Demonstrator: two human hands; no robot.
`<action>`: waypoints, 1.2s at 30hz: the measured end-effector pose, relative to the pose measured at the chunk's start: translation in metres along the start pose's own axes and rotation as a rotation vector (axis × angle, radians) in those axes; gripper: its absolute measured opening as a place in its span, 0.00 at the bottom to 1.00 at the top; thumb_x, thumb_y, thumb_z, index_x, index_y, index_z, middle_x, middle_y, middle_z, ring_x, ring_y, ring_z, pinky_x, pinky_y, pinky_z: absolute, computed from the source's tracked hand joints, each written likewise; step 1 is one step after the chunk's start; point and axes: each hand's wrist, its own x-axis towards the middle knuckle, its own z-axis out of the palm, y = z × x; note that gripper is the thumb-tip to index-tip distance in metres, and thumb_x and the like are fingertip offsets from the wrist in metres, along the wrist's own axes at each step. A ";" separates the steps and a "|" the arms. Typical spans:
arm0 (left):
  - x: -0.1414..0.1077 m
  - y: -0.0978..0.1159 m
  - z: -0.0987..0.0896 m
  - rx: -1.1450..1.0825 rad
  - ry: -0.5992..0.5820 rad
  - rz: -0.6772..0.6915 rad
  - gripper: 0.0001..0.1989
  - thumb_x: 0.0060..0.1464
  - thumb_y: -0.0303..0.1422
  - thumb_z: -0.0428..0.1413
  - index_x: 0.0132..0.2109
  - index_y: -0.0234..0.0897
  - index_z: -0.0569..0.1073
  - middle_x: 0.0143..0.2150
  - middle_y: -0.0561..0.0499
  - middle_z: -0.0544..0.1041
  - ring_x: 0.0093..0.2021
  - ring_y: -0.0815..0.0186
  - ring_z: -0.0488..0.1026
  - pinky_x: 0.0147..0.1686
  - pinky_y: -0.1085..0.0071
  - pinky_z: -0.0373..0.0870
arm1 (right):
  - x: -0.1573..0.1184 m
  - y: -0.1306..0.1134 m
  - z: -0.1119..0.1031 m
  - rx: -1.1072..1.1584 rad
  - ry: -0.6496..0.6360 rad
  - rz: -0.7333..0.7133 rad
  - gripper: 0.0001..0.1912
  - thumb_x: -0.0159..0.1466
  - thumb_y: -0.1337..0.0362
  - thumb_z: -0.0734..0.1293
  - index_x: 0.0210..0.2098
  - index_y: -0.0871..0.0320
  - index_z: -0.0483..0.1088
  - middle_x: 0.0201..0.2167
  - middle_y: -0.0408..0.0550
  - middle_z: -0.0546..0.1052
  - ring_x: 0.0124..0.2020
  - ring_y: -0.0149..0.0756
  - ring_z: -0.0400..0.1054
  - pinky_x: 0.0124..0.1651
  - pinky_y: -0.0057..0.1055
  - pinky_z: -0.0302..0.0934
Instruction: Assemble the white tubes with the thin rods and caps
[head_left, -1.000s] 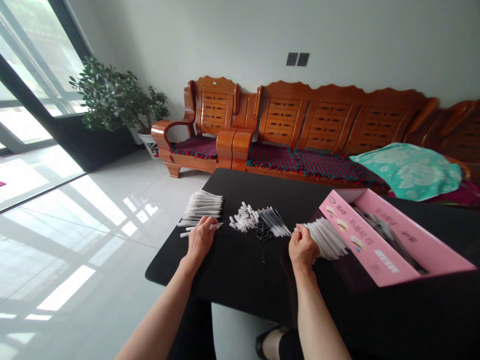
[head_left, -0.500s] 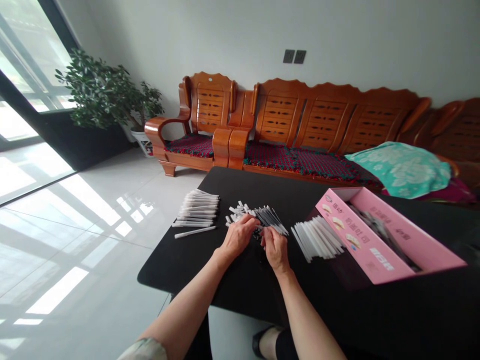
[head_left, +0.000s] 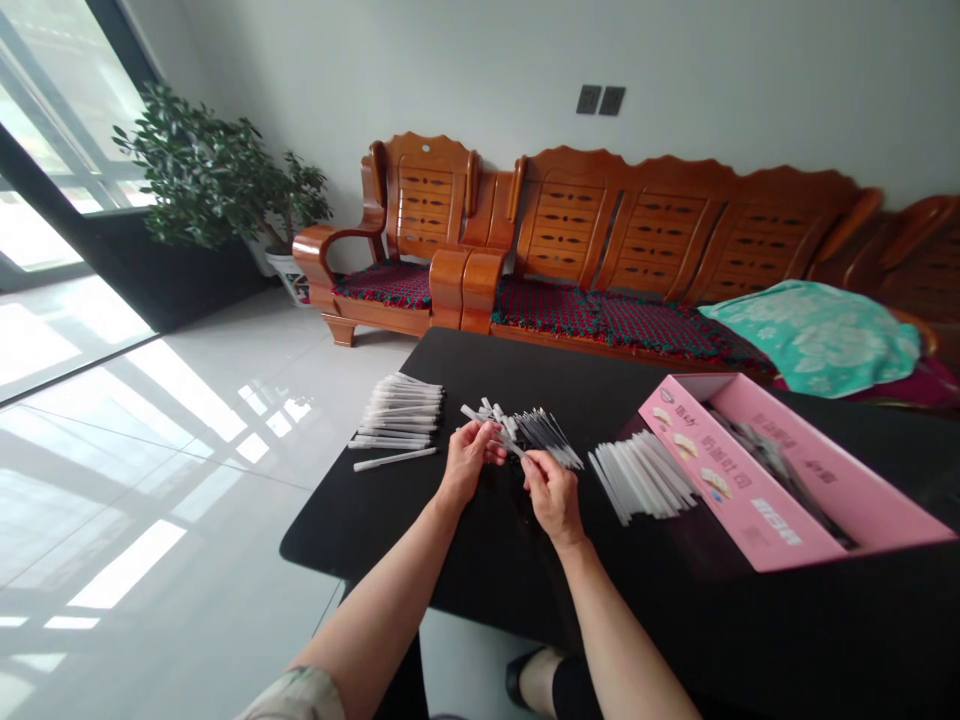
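A white pen (head_left: 513, 444) slants between my two hands above the black table. My right hand (head_left: 553, 492) pinches its lower right end between thumb and fingers. My left hand (head_left: 466, 462) has its fingertips closed around the pen's upper left part. Just beyond the hands lie loose white pen caps (head_left: 491, 408), partly hidden by the fingers and the pen. Beside them is a bunch of thin dark pen refills (head_left: 549, 438). White pen barrels (head_left: 643, 478) lie in a row to the right of my right hand. Capped white pens (head_left: 401, 410) are piled to the left.
A pink open box (head_left: 750, 480) with printed writing stands at the right, dark items inside. One single pen (head_left: 394, 459) lies in front of the left pile. Behind the black table (head_left: 360, 530) are a wooden sofa (head_left: 570, 220) and a turquoise cloth (head_left: 817, 335).
My hands were close together, hiding what they held; now they have drawn apart and a white pen shows between them. The view has shifted slightly.
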 end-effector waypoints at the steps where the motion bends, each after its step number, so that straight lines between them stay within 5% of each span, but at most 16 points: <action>1: 0.001 -0.001 -0.001 -0.031 0.004 -0.002 0.22 0.49 0.48 0.61 0.39 0.30 0.74 0.27 0.49 0.75 0.22 0.70 0.73 0.22 0.76 0.71 | 0.000 0.000 0.000 -0.022 -0.012 -0.018 0.15 0.67 0.55 0.60 0.39 0.58 0.72 0.21 0.43 0.71 0.23 0.32 0.66 0.29 0.26 0.58; 16: 0.003 -0.004 -0.004 -0.026 0.033 0.020 0.22 0.49 0.48 0.62 0.37 0.31 0.72 0.24 0.51 0.75 0.21 0.70 0.72 0.23 0.75 0.70 | 0.000 0.001 0.003 -0.058 -0.121 -0.042 0.18 0.70 0.57 0.54 0.35 0.58 0.70 0.18 0.41 0.69 0.22 0.31 0.66 0.31 0.25 0.57; 29: 0.003 -0.003 -0.004 0.030 0.068 0.042 0.23 0.49 0.50 0.61 0.36 0.31 0.72 0.22 0.52 0.74 0.20 0.70 0.72 0.23 0.75 0.69 | 0.000 0.006 0.008 -0.037 -0.061 0.006 0.14 0.67 0.55 0.60 0.34 0.57 0.72 0.18 0.42 0.70 0.20 0.31 0.64 0.27 0.24 0.56; 36: 0.003 -0.003 -0.005 0.019 0.057 0.052 0.22 0.50 0.49 0.61 0.36 0.32 0.72 0.22 0.53 0.74 0.21 0.70 0.72 0.23 0.74 0.70 | 0.000 0.002 0.005 -0.112 -0.080 -0.048 0.18 0.69 0.56 0.56 0.33 0.58 0.72 0.20 0.45 0.72 0.21 0.31 0.65 0.29 0.25 0.56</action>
